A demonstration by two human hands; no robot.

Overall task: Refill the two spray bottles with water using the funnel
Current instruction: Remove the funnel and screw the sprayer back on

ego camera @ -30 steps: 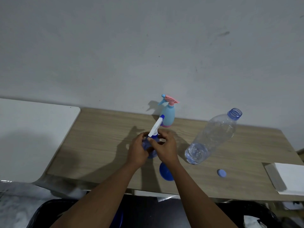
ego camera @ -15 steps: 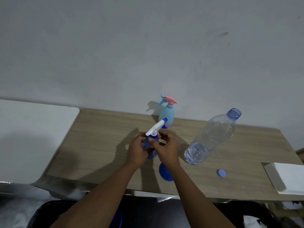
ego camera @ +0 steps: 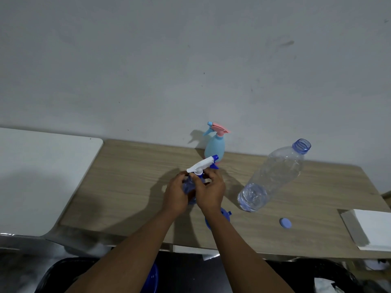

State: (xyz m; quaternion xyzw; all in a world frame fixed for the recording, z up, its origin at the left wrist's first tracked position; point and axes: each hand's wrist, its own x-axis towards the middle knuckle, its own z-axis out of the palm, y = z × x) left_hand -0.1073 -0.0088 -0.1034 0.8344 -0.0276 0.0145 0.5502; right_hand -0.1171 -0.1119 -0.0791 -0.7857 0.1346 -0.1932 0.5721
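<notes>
Head | blue spray bottle point(ego camera: 187, 186) | between fingers of left hand point(ego camera: 175, 196), right hand point(ego camera: 210, 192)

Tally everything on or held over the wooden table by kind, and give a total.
Spray bottles: 2, the dark blue spray bottle and the light blue spray bottle
Water bottle: 1
Bottle cap: 1
Funnel: 1
White block: 1
Total: 6

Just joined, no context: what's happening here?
A person holds the blue spray bottle, left hand round its body, right hand pinching the collar under its trigger head; on or off, can't tell. The funnel lies on the table, unused. The water bottle stands uncapped, low on water. The other spray bottle stands by the wall.
</notes>
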